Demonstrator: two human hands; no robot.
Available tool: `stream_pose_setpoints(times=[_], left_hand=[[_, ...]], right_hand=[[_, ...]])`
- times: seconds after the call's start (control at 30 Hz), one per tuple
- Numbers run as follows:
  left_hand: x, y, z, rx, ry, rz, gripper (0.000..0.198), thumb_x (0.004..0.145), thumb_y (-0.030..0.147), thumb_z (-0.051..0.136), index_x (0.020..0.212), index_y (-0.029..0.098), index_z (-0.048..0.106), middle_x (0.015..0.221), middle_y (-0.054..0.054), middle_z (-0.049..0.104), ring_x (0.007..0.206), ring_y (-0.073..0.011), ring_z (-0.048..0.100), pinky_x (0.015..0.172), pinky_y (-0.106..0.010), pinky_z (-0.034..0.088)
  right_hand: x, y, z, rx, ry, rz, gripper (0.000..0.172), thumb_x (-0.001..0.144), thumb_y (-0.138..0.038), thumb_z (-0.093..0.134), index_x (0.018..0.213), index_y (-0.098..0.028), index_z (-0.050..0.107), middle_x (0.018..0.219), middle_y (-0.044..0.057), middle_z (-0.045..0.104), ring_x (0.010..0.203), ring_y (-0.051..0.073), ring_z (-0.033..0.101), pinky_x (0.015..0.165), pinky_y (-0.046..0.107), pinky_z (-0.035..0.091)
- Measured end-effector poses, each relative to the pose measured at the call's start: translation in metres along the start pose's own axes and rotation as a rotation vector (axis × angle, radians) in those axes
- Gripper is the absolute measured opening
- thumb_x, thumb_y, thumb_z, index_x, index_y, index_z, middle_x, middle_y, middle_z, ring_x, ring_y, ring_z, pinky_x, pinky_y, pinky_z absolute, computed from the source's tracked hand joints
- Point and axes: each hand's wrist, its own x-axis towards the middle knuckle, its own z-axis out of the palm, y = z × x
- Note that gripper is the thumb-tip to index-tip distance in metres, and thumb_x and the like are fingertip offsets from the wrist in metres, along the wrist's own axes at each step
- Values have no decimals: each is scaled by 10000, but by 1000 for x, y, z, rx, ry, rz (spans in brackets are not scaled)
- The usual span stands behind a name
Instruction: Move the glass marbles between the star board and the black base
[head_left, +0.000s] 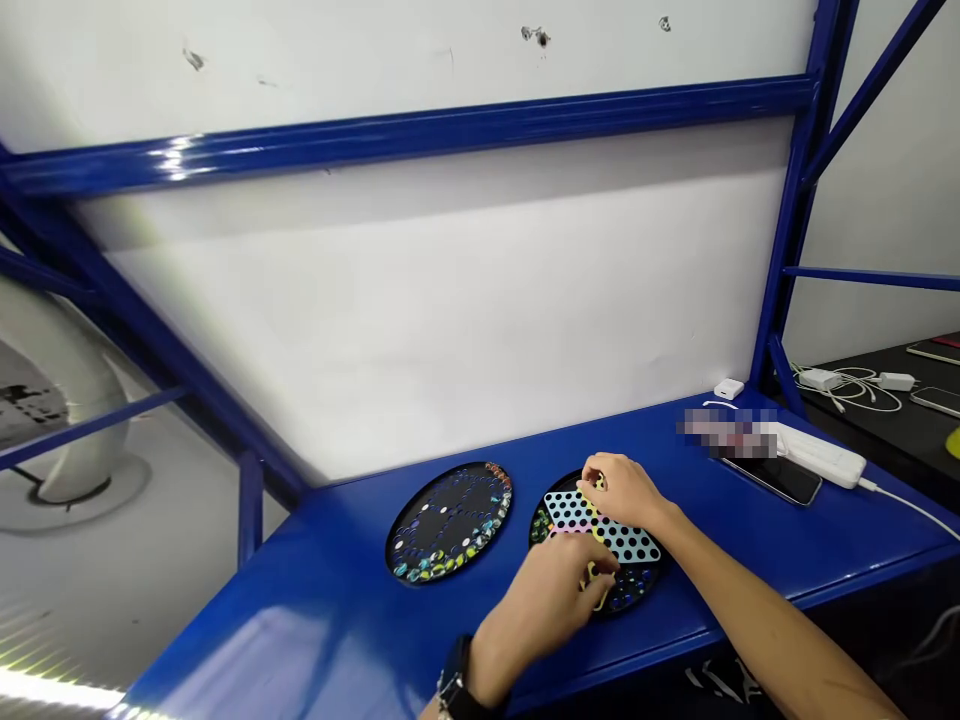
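Observation:
A star-shaped Chinese checkers board (634, 543), light blue with dark holes and some yellow and pink, lies over a round black tray (532, 537). My left hand (546, 592) is at the near side, thumb and fingers closed on the board's near yellow point. At the far side, my right hand (624, 490) has its fingers curled down onto the far yellow point, partly hiding it. Dark blue marbles (631, 588) show in the tray at the near right, and green marbles (540, 524) at its left.
Left of my hands, a second round black tray (439, 530) holds marbles of several colours along its edge. A phone (784, 482), a white power strip (817, 455) and a white charger (728, 388) lie to the right. A blue metal frame (420, 130) surrounds the blue tabletop (322, 600).

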Motion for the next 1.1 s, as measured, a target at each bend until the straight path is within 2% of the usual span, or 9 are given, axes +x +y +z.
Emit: stream_pose_setpoints(times=[0.13, 0.27, 0.4, 0.53, 0.7, 0.83, 0.93, 1.1], left_hand=[[10, 20, 19, 274, -103, 127, 242, 853, 212, 641, 1087, 246, 696, 1051, -46, 715, 966, -221, 682, 802, -303, 511], [18, 30, 30, 531, -142, 153, 153, 879, 125, 590, 985, 182, 684, 955, -78, 700, 865, -217, 691, 679, -288, 510], [22, 39, 34, 669, -130, 198, 162, 896, 68, 539, 886, 155, 675, 855, -85, 690, 775, -203, 682, 579, -270, 465], [22, 40, 35, 738, -90, 273, 147, 905, 66, 542, 884, 152, 660, 811, -75, 670, 698, -190, 662, 523, -287, 420], [20, 34, 46, 787, 37, 285, 68, 915, 145, 578, 944, 176, 631, 851, -58, 652, 703, -186, 652, 492, -293, 376], [21, 31, 55, 821, 44, 309, 84, 904, 143, 575, 965, 155, 631, 845, -68, 642, 661, -178, 635, 470, -305, 361], [21, 30, 54, 798, 17, 335, 96, 911, 133, 550, 961, 158, 628, 844, -62, 635, 643, -175, 619, 460, -320, 352], [16, 29, 50, 816, 21, 352, 94, 928, 174, 541, 960, 171, 628, 827, -56, 608, 665, -194, 602, 474, -338, 335]], right_hand=[[1, 2, 1, -15, 33, 13, 178, 895, -283, 556, 736, -210, 587, 830, -7, 663, 670, 122, 525, 594, 254, 338], [1, 2, 2, -24, 29, 4, 194, 899, -295, 549, 728, -210, 584, 819, 0, 661, 662, 123, 526, 590, 255, 337], [1, 3, 3, -21, 35, -2, 194, 892, -292, 545, 719, -210, 578, 810, -6, 667, 670, 124, 540, 593, 251, 334], [3, 9, 0, -25, 94, 61, 253, 921, -352, 526, 715, -211, 568, 786, 1, 672, 661, 131, 558, 585, 251, 329], [8, 20, -8, -26, 184, 185, 379, 966, -463, 443, 698, -216, 544, 752, 13, 667, 651, 148, 574, 583, 255, 340], [6, 21, -13, -2, 155, 202, 361, 941, -476, 479, 699, -219, 551, 768, 13, 680, 664, 154, 585, 587, 257, 358], [-7, 20, -18, 65, 117, 176, 336, 924, -470, 502, 708, -221, 567, 730, 6, 668, 624, 151, 568, 576, 259, 376], [-48, 16, -27, 111, 101, 123, 280, 914, -422, 522, 723, -226, 585, 701, -1, 637, 604, 157, 539, 569, 267, 392]])
